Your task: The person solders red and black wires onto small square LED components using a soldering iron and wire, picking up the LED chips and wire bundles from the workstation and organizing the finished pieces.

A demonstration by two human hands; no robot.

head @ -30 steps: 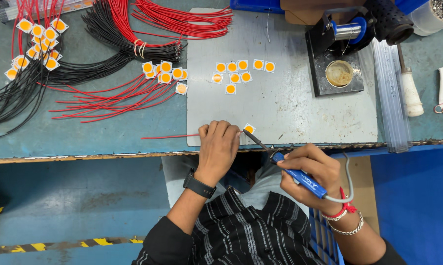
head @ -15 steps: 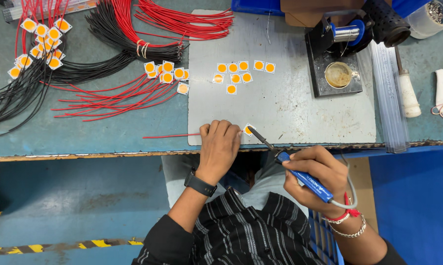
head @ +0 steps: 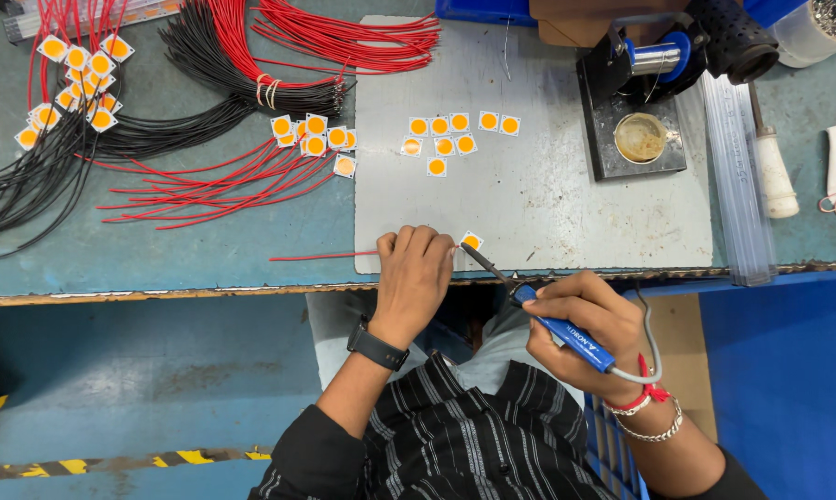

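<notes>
wire end: red wire (head: 320, 256) runs under the left hand (head: 416, 278); its tip by the fingers is hidden.
iron tip: too small to tell whether the soldering iron (head: 547, 315) touches the small square chip (head: 471, 242) beside the fingertips.
tape roll (head: 830, 23): cut off at the top edge.

Left hand (head: 416, 276) knuckles-up, fingers curled; right hand (head: 580, 319) fisted.

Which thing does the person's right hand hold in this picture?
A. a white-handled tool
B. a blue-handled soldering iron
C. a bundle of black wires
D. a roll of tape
B: the right hand grips the blue-handled soldering iron, its metal tip pointing toward the small square yellow-centred chip beside the left hand on the grey mat.
</notes>
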